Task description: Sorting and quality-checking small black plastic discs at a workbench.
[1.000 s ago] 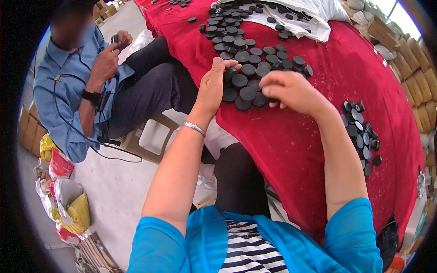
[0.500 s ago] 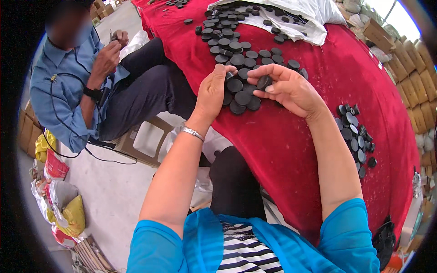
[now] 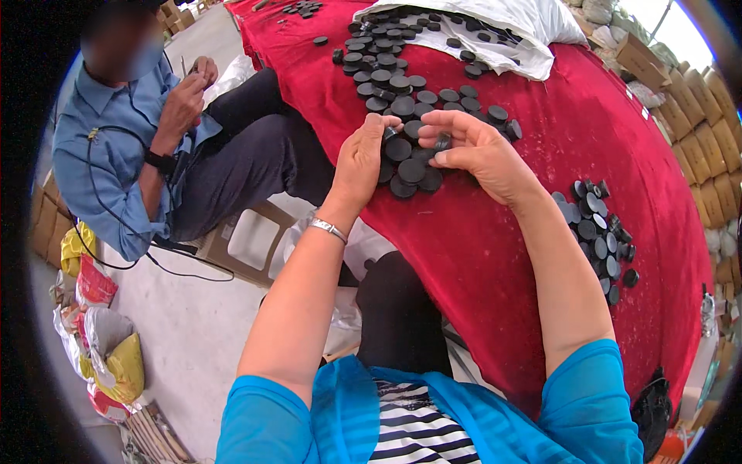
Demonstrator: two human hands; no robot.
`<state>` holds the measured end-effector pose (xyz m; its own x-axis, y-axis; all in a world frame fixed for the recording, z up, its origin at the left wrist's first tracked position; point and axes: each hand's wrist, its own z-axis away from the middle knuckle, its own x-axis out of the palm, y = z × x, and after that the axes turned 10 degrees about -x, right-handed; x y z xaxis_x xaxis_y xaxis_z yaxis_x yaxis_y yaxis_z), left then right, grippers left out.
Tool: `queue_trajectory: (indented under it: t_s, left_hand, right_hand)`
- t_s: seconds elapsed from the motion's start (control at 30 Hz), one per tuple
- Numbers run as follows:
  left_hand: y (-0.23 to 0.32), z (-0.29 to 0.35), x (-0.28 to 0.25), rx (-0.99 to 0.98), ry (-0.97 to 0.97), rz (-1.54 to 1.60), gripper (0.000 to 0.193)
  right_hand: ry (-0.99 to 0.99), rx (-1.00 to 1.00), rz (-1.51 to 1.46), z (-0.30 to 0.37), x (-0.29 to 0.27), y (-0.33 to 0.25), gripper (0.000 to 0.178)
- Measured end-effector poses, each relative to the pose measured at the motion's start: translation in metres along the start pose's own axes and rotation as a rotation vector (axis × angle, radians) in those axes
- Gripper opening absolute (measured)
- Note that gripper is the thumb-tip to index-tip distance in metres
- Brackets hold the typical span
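My right hand (image 3: 483,155) pinches a round black cap (image 3: 443,142) between thumb and fingers, tilted so that its side shows. Across from it, my left hand (image 3: 359,161) curls at the left edge of the pile, its fingers closed around another black cap (image 3: 389,134), which is partly hidden. Under and between both hands lies a heap of black caps (image 3: 412,170) on the red cloth (image 3: 495,255). Beside my right forearm is a second group of black caps (image 3: 599,224), some lying flat and some on their sides.
A white sack (image 3: 533,27) lies at the far side with caps spilling from its mouth. To the left a person in a blue shirt (image 3: 116,170) sits on a beige stool (image 3: 251,243), hands raised. Cartons (image 3: 699,131) are stacked at the right; bags (image 3: 116,363) stand on the left floor.
The cap in my right hand has turned from showing its flat face to nearly edge-on, and that hand has shifted slightly left. My left hand has barely moved.
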<state>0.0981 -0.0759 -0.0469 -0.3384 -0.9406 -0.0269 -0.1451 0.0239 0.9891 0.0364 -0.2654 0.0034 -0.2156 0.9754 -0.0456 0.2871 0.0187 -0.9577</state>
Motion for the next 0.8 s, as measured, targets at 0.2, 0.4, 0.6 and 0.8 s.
queue_trajectory:
  t_s: [0.2, 0.4, 0.6, 0.8]
  left_hand:
    - [-0.002, -0.002, 0.0, -0.008, 0.0, 0.023, 0.059]
    - [0.003, 0.001, 0.001, 0.002, -0.005, 0.007, 0.06]
    - [0.003, 0.001, 0.001, 0.017, 0.009, -0.012, 0.06]
    - [0.006, 0.002, 0.002, 0.018, 0.006, -0.039, 0.061]
  right_hand:
    - [-0.019, 0.018, 0.035, 0.001, 0.01, 0.005, 0.043]
    - [-0.147, -0.418, 0.812, 0.009, 0.022, 0.0, 0.035]
    - [-0.285, -0.333, 1.116, 0.017, 0.04, -0.012, 0.03]
    - [-0.325, -0.4, 1.234, 0.02, 0.054, -0.014, 0.029]
